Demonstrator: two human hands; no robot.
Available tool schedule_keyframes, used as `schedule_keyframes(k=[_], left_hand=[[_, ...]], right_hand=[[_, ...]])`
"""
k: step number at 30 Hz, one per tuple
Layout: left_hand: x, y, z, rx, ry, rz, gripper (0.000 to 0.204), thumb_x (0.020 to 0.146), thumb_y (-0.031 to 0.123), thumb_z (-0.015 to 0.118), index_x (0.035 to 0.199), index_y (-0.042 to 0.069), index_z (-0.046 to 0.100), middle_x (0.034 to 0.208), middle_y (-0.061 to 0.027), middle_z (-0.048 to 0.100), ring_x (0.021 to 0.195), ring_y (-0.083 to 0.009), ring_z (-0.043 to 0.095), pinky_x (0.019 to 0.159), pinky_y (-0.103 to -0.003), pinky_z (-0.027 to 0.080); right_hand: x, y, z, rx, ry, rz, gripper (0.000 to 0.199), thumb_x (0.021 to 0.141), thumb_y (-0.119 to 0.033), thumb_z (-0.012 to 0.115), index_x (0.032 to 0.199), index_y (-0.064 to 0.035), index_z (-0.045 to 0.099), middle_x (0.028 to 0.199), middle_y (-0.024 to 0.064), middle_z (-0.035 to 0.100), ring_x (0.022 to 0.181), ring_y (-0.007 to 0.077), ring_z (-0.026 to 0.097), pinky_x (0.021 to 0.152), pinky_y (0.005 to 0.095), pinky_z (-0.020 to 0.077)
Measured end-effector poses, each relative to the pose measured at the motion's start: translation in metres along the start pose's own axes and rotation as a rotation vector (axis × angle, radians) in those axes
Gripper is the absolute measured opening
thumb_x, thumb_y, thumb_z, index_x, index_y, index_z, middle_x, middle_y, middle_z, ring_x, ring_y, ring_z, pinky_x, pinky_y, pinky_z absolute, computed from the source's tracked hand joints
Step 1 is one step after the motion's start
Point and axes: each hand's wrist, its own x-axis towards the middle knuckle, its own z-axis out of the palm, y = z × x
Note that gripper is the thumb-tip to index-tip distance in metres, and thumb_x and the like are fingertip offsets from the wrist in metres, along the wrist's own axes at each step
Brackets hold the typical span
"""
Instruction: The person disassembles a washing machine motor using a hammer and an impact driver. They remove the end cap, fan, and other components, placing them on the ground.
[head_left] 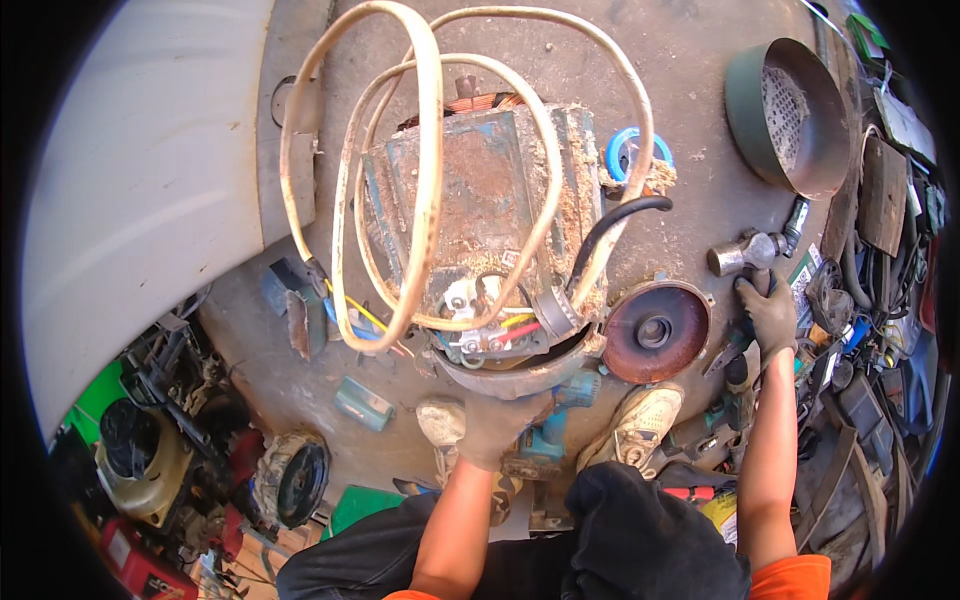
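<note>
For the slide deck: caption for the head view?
Gloved left hand steadies a rusty electric motor; gloved right hand grips a steel hammer.

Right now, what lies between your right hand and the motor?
In the head view, a rusty round end cover lies on the floor between the right hand and the motor.

rusty metal motor (480, 200), perhaps plastic-sheathed cable (420, 170)

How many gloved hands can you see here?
2. The left hand grips the lower rim of the motor at centre; the right hand rests on tools at the right, below the hammer.
</note>
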Motion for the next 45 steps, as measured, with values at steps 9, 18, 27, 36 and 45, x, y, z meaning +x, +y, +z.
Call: schedule_keyframes(k=[9,18,27,36,45], left_hand=[[-0.016,-0.015,0.009,0.154,-0.082,0.023,0.042,0.071,0.018,0.083,0.112,0.014,0.074,0.112,-0.0041,0.073,0.105,-0.0239,0.067,0.096,-0.042,0.049],[-0.010,-0.012,0.001,0.308,-0.015,0.194,0.037,0.072,0.024,0.082,0.108,0.026,0.074,0.119,0.0011,0.069,0.108,-0.0262,0.066,0.094,-0.045,0.050],[0.001,0.007,-0.002,-0.159,0.087,-0.056,0.032,0.072,0.018,0.085,0.101,0.025,0.073,0.111,0.0021,0.072,0.103,-0.0250,0.069,0.090,-0.044,0.053],[-0.003,0.001,0.000,-0.105,0.063,-0.030,0.038,0.072,0.015,0.084,0.108,0.023,0.071,0.111,-0.0001,0.072,0.104,-0.0241,0.069,0.091,-0.043,0.053],[-0.040,-0.043,0.008,-1.217,0.190,-0.720,0.095,0.084,0.068,0.065,0.153,0.009,0.034,0.153,-0.0103,0.043,0.137,-0.0259,0.045,0.117,-0.047,0.036]], right_hand=[[0.009,0.006,0.006,0.004,-0.029,0.009,0.049,0.079,-0.032,0.071,0.115,-0.0004,0.066,0.092,0.0214,0.072,0.089,0.0356,0.070,0.083,0.0423,0.0513],[0.016,0.011,0.009,0.020,-0.034,-0.021,0.048,0.079,-0.035,0.069,0.112,0.0003,0.068,0.090,0.0206,0.071,0.090,0.0335,0.070,0.082,0.0424,0.0508],[0.013,0.006,0.008,-0.018,-0.022,-0.023,0.051,0.078,-0.037,0.069,0.114,-0.0009,0.068,0.093,0.0219,0.072,0.092,0.0366,0.070,0.085,0.0427,0.0510],[0.013,0.004,0.008,-0.035,-0.014,-0.018,0.051,0.078,-0.036,0.068,0.115,-0.0015,0.067,0.095,0.0232,0.072,0.096,0.0392,0.070,0.086,0.0442,0.0508],[0.012,0.002,0.008,-0.025,-0.004,-0.014,0.051,0.078,-0.035,0.068,0.116,-0.0012,0.067,0.097,0.0237,0.072,0.096,0.0392,0.070,0.087,0.0440,0.0506]])
